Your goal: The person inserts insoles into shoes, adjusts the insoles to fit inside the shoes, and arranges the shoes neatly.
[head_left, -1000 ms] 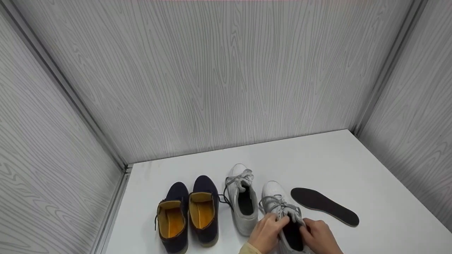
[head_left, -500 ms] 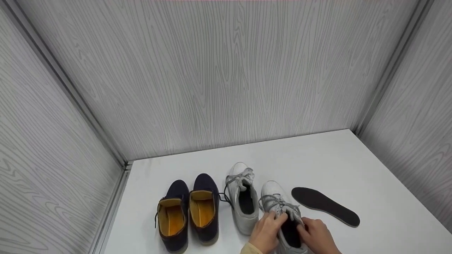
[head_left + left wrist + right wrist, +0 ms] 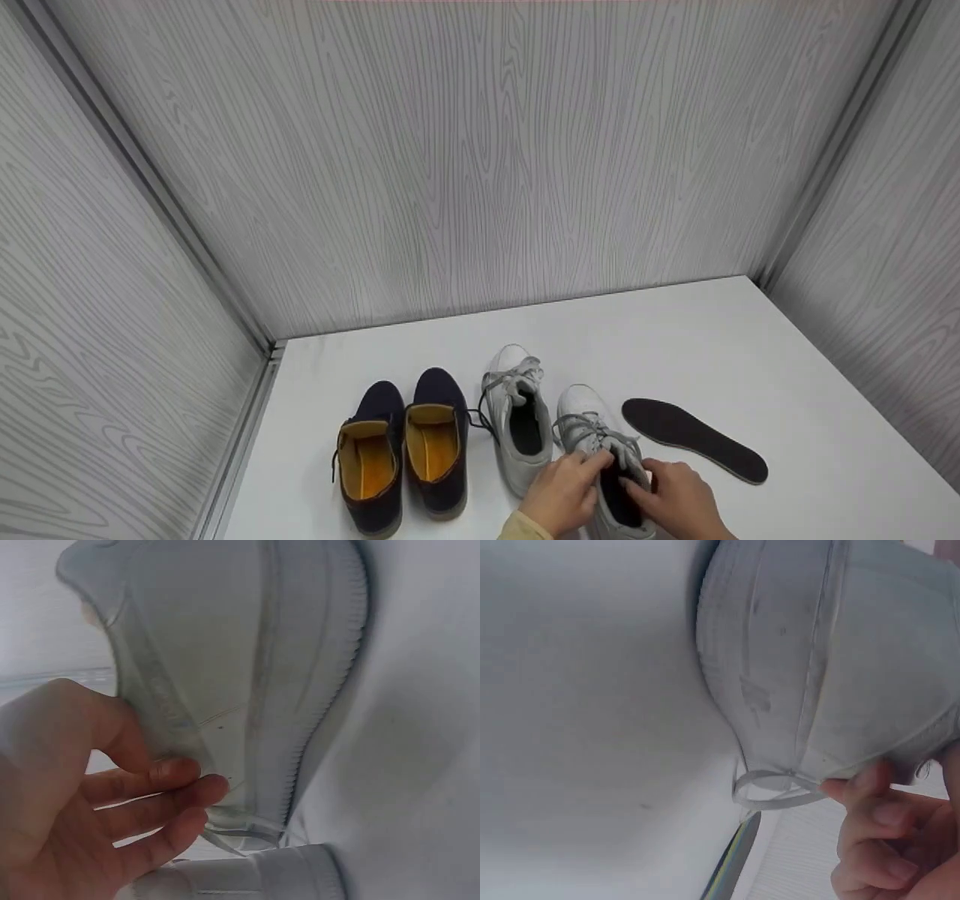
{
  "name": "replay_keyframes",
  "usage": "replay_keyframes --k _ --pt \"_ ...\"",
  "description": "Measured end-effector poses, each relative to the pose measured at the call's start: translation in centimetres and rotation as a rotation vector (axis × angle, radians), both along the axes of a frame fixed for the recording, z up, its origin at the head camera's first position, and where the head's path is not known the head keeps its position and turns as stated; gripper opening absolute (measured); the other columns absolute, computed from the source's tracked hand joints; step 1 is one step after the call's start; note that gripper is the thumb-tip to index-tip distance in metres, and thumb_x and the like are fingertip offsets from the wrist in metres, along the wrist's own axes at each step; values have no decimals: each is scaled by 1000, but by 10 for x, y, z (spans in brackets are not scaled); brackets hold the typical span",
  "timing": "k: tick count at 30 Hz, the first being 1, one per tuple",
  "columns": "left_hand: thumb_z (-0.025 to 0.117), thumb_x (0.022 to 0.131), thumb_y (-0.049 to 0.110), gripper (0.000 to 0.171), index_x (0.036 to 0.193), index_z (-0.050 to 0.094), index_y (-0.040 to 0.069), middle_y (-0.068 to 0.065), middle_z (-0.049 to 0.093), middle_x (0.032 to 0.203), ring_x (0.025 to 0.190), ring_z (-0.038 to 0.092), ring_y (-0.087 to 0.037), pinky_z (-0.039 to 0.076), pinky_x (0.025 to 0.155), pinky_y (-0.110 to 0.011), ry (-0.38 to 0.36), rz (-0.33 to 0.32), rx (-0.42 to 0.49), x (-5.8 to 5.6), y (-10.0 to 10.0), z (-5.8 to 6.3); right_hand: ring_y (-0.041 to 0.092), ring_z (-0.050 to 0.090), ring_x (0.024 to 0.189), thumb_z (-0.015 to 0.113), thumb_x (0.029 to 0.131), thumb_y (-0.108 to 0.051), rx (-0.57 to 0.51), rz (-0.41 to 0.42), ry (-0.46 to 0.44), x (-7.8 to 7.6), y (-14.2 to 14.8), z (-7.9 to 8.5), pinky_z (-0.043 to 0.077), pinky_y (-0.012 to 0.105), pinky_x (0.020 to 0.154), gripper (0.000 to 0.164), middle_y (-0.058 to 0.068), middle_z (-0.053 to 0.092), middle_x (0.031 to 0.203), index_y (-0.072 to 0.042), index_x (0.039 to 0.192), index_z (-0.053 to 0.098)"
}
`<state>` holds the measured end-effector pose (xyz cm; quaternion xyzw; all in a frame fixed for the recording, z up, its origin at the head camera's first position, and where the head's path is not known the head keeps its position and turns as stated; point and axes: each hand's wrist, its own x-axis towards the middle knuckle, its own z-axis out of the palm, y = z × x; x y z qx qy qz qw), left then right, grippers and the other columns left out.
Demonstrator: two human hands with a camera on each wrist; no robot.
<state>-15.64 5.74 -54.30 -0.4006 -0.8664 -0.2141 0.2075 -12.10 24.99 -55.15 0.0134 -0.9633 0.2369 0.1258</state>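
A white lace-up sneaker (image 3: 579, 401) with grey laces rests on the table, its toe pointing away and its dark opening between my hands. My left hand (image 3: 561, 491) grips the left edge of that opening. In the left wrist view, the fingers (image 3: 169, 799) lie against the sneaker's outer side (image 3: 225, 690). My right hand (image 3: 681, 496) holds the right collar edge, its thumb reaching into the opening. The right wrist view shows curled fingers beside the sneaker's side (image 3: 885, 652) and a loop of lace (image 3: 780, 802). Depth inside the shoe is hidden.
A dark insole (image 3: 694, 439) lies flat to the right of the sneaker. The matching white sneaker (image 3: 517, 450) stands just left, then two navy shoes (image 3: 437, 386) with yellow-brown linings. Wood-patterned panels (image 3: 480, 165) enclose the white table (image 3: 750, 337) at the back and sides.
My right thumb has shifted slightly left within the sneaker's opening. Both hands keep their hold, and the other shoes and insole lie as before, with only slight camera drift.
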Motion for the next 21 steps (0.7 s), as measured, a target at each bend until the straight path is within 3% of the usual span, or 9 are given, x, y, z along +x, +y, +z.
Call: replay_keyframes --k 5,7,15,21 --pt "63 75 19 39 112 53 15 3 60 77 60 59 -13 43 50 -22 -18 47 57 -3 8 13 3 41 57 83 58 -49 116 24 165 -4 -1 1 35 25 44 63 -10 46 77 -12 107 67" --pt "64 77 22 38 112 52 12 1 61 78 62 60 -14 45 50 -24 -23 93 51 -5 13 16 5 42 61 84 56 -47 140 56 222 -8 -2 1 37 25 44 69 -7 48 84 -11 111 66" --pt "67 77 39 48 111 58 6 -4 64 88 72 63 -18 50 56 -31 -35 269 -99 -13 31 17 4 46 71 84 59 -31 174 193 400 -25 -1 -2 44 24 52 50 -6 52 90 -11 102 69" --pt "68 74 44 44 101 61 10 -1 63 88 70 61 -17 48 53 -29 5 275 -135 -16 37 12 1 40 64 83 60 -18 147 259 472 -31 3 -3 39 21 50 36 -8 51 83 -11 92 70"
